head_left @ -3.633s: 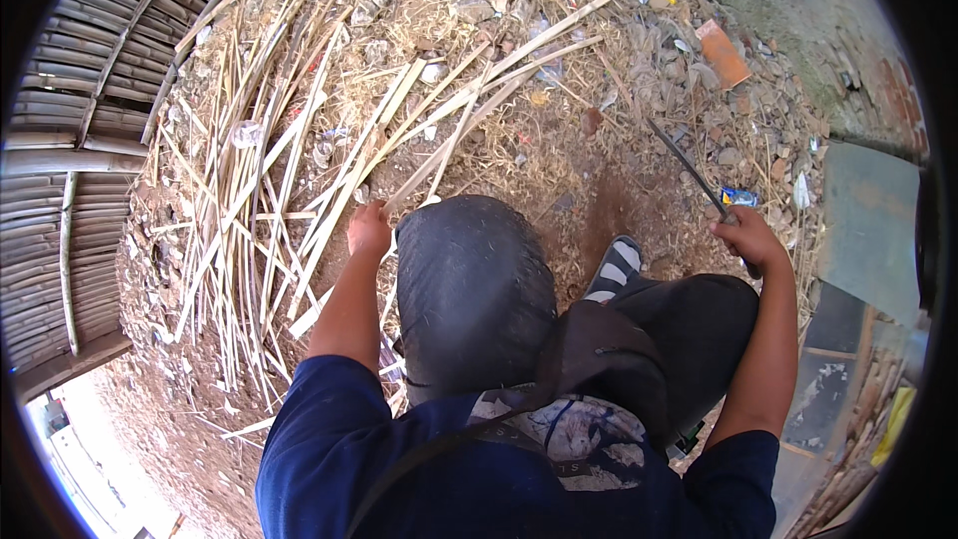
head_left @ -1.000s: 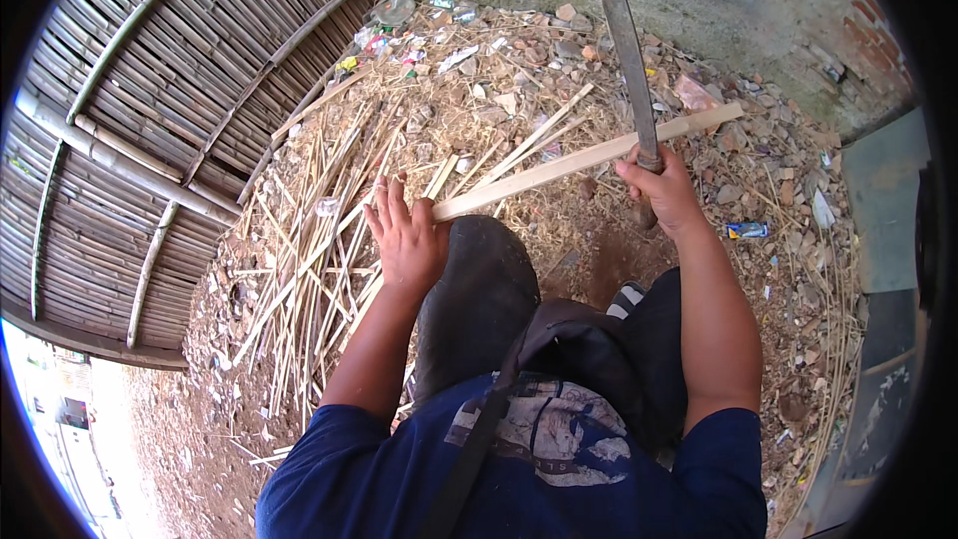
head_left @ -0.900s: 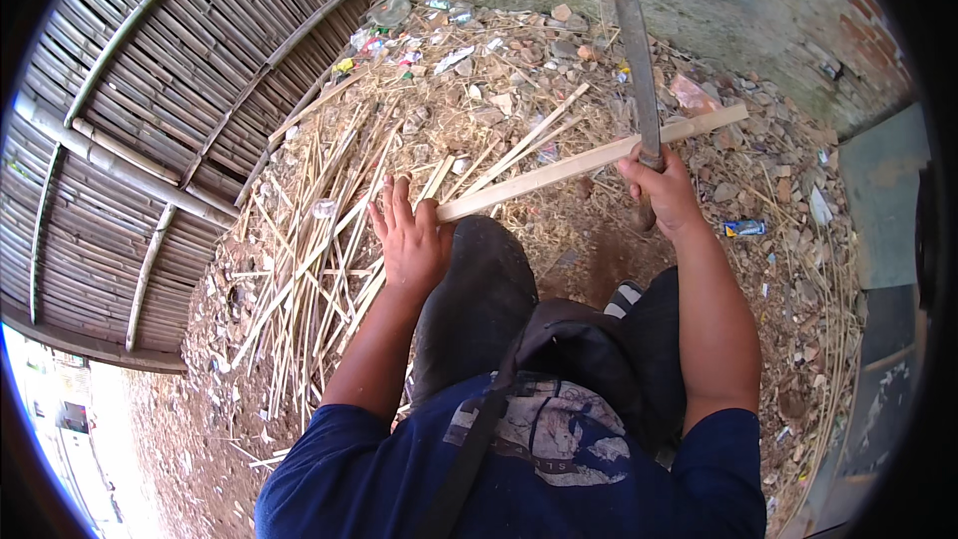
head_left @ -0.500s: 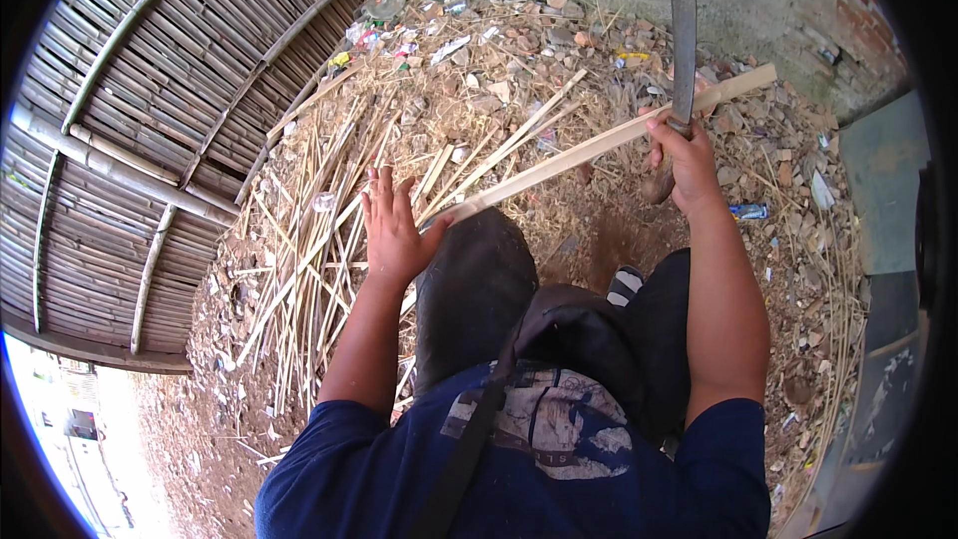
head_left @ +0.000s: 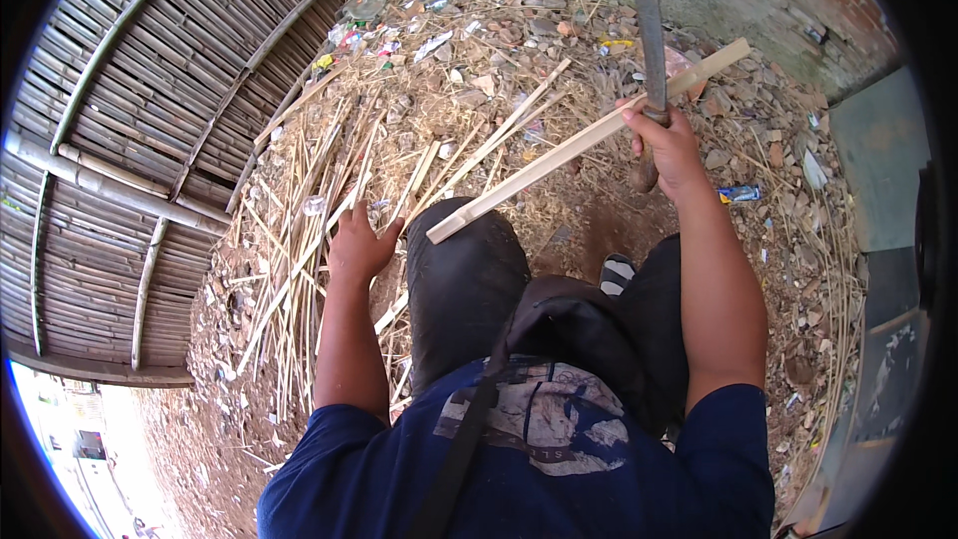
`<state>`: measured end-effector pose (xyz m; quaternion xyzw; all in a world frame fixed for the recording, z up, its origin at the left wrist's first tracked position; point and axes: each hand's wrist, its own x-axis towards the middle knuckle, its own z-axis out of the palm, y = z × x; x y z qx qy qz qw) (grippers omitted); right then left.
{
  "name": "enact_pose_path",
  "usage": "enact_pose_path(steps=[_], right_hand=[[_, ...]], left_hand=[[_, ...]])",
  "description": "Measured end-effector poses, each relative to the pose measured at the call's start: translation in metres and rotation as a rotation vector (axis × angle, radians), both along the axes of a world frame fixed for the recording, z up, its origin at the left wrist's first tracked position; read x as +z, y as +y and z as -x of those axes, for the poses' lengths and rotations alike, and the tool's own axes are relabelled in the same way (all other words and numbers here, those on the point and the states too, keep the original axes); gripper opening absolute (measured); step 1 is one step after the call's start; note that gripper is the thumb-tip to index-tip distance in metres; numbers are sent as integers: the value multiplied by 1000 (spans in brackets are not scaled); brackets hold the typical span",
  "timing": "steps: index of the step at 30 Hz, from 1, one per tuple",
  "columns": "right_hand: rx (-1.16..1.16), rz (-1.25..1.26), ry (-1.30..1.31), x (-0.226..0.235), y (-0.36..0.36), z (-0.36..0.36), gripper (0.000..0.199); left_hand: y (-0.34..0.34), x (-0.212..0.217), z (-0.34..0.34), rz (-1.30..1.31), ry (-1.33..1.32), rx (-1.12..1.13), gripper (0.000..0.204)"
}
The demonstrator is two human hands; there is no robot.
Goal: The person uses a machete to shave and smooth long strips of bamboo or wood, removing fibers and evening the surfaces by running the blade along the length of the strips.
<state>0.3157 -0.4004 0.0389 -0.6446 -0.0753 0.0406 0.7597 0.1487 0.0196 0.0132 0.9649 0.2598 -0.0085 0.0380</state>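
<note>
In the head view, a long, flat, pale bamboo strip [head_left: 539, 172] slants over the black-trousered left knee [head_left: 464, 274], grasped in the right hand [head_left: 669, 148] with a grey-bladed, brown-handled knife [head_left: 651, 35] crossing it. The left hand [head_left: 361, 245], off it, spreads beside loose thin pale strips [head_left: 289, 284]. The navy shirt [head_left: 359, 469] carries a lettered grey print [head_left: 574, 429].

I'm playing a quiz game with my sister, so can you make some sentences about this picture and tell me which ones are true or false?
1. The right hand holds a long-bladed knife. True.
2. The left hand is gripping the long pale strip. False: it is apart from that strip, with its fingers open.
3. One end of the long pale strip shows over the left knee. True.
4. The shirt is bright yellow. False: it is dark blue, with a print on it.
5. A bamboo wall is on the left. True.
</note>
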Motion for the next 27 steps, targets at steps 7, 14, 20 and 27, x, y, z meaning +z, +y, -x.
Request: enact_pose_path(steps=[7,14,20,27], right_hand=[[67,80,-22,-7,11,4,19],[132,169,-57,-5,18,9,18],[186,319,-39,5,5,12,25],[221,917,-316,-5,6,12,39]], left_hand=[[-53,4,-8,186,-341,-449,74],[-110,-23,-20,149,-485,-640,54],[-110,-7,-15,198,-271,-490,40],[-93,-13,-4,324,-231,-488,36]])
